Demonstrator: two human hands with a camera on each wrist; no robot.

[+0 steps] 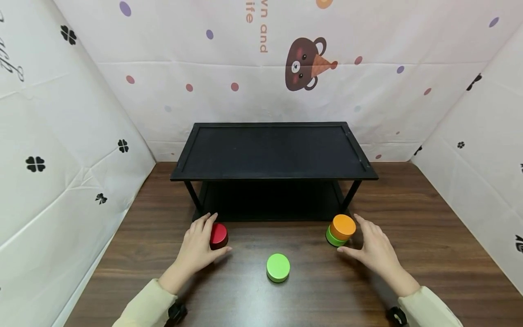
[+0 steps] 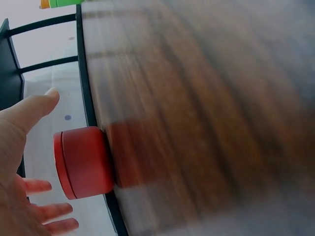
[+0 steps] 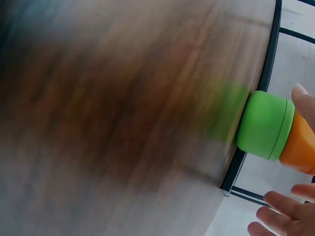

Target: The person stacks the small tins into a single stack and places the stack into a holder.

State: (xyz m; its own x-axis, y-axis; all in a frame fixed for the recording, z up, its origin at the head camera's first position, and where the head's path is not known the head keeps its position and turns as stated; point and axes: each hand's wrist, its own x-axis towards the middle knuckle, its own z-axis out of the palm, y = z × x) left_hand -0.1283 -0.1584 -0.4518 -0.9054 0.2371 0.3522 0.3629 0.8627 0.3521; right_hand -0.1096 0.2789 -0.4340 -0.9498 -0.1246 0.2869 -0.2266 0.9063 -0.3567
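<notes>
Rack (image 1: 269, 152) stands behind; left container (image 1: 219, 235) before it; middle container (image 1: 278, 267) nearer; stacked pair (image 1: 342, 228) right.

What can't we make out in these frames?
Head: back of the lower shelf, covered by the top shelf.
Head: left side of the red tin, behind the left grip.
Right wrist: part of the orange tin, cut off by the right edge.
Left wrist: grain of the tabletop, blurred.

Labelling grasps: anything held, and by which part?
Nothing held: left hand spread beside the red container; right hand spread beside the orange container atop a green container.
</notes>
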